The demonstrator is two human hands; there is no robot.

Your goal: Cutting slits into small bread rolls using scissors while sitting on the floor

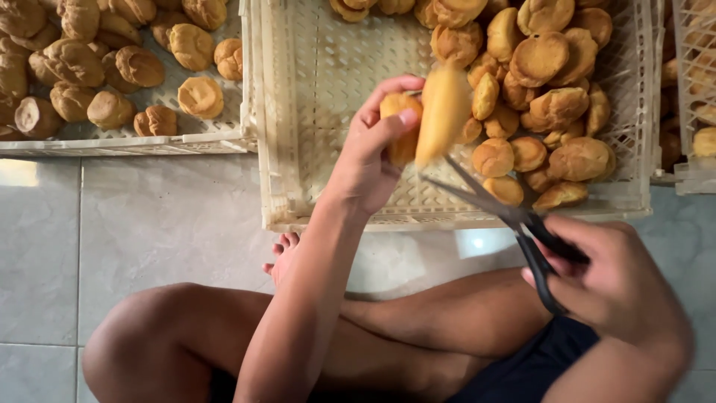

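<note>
My left hand [373, 149] grips a golden puff pastry [436, 112] that is split open, its two halves spread apart above the middle crate. My right hand [619, 287] holds black-handled scissors [496, 205] by the loops. The blades are parted and point up-left, just below the pastry. I sit cross-legged on the floor, my knees under both arms.
The cream plastic crate [298, 112] in front holds several puffs heaped at its right side [552, 97]. A second crate [134, 142] at upper left is full of puffs. A third crate's edge [693, 89] shows at far right. Grey floor tiles [149, 224] lie between me and the crates.
</note>
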